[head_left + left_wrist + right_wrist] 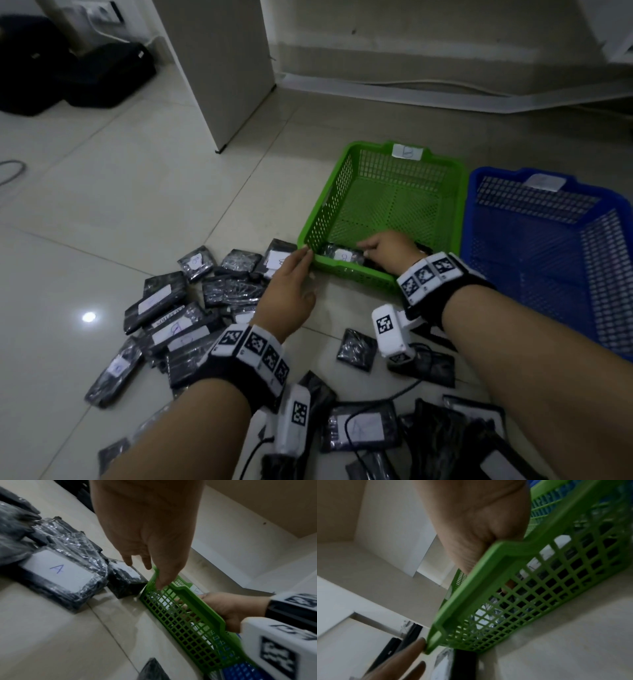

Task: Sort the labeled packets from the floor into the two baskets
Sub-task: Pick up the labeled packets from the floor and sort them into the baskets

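A green basket (404,171) tagged "B" stands on the floor, with a blue basket (548,274) touching its right side. My right hand (383,246) reaches over the green basket's near wall and holds a black packet (342,255) with a white label low in the front left corner. The straight fingers of my left hand (301,274) touch the green basket's front left corner from outside. In the left wrist view, a fingertip (161,585) rests on the green rim (188,592). The right wrist view hides the right fingers behind the mesh wall (539,588).
Several black wrapped packets (178,308) lie heaped on the tiles to my left, one marked "A" (58,570). More packets (359,428) and a black cable (404,387) lie under my forearms. A white cabinet panel (222,68) and black bags (102,75) stand further back.
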`<state>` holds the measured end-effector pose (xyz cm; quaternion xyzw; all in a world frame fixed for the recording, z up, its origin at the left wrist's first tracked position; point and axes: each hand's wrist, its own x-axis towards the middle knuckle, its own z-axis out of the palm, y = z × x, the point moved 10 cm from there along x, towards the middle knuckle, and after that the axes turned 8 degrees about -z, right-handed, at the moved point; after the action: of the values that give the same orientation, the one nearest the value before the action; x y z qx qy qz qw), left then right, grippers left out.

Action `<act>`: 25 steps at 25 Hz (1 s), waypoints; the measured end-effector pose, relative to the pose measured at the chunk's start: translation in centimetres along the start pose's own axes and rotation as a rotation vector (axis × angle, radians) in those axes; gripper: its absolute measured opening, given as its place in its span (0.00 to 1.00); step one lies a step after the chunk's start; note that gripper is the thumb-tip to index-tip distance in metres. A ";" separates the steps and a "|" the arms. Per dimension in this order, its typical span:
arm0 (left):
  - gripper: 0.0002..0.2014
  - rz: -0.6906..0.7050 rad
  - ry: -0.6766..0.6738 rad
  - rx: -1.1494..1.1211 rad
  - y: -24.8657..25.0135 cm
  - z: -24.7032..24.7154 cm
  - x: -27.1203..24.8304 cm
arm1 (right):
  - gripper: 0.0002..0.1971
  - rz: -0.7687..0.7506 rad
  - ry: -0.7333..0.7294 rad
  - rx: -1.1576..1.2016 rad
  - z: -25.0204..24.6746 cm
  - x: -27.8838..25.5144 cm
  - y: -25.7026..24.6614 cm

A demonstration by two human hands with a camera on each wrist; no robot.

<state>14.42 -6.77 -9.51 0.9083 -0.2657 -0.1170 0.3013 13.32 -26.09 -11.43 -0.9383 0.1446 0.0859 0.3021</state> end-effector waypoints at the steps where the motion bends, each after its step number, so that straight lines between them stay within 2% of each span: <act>1: 0.29 0.042 0.068 -0.007 0.4 -0.4 -0.7 | 0.14 0.007 0.071 0.074 -0.9 -1.2 0.3; 3: 0.20 0.138 0.124 -0.020 1.5 0.0 -2.4 | 0.11 -0.035 0.236 0.213 -2.8 -4.4 0.2; 4: 0.17 0.183 0.068 -0.010 2.0 1.2 -3.0 | 0.09 -0.073 0.297 0.236 -3.6 -6.4 -0.1; 6: 0.16 0.232 -0.158 0.009 2.7 5.2 -4.3 | 0.08 -0.144 0.384 0.237 -4.0 -10.8 -0.3; 8: 0.23 0.224 -0.363 0.048 2.8 8.9 -5.5 | 0.08 -0.171 0.413 0.250 -2.9 -14.5 0.5; 9: 0.26 0.200 -0.407 0.084 2.6 10.0 -6.0 | 0.08 -0.166 0.376 0.237 -1.5 -15.4 1.4; 11: 0.25 0.163 -0.367 0.149 2.9 11.0 -6.7 | 0.09 -0.127 0.202 0.091 1.8 -16.6 3.6; 13: 0.21 0.128 -0.307 0.190 2.9 10.8 -6.9 | 0.17 -0.112 -0.025 -0.147 4.7 -17.1 5.2; 15: 0.20 0.061 -0.298 0.121 2.9 10.2 -6.7 | 0.26 -0.118 -0.156 -0.265 5.9 -17.7 5.9; 16: 0.18 0.001 -0.291 0.065 2.7 9.8 -6.4 | 0.27 -0.134 -0.176 -0.294 6.0 -17.9 5.8; 18: 0.12 -0.214 -0.267 -0.125 1.4 8.8 -5.9 | 0.24 -0.159 -0.183 -0.319 5.9 -17.6 5.4; 21: 0.06 -0.559 -0.264 -0.800 0.5 8.6 -6.7 | 0.14 -0.090 -0.151 -0.136 4.4 -16.8 5.4; 23: 0.04 -0.628 -0.221 -1.063 1.1 7.8 -6.9 | 0.12 -0.034 -0.090 0.101 2.9 -16.4 5.4; 25: 0.01 -0.622 -0.193 -1.163 1.7 6.9 -6.7 | 0.11 0.030 -0.034 0.402 1.9 -16.6 5.3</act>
<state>5.59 -7.60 -13.59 0.6175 0.0894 -0.4036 0.6692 -4.18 -25.38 -11.72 -0.8553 0.1676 0.0756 0.4844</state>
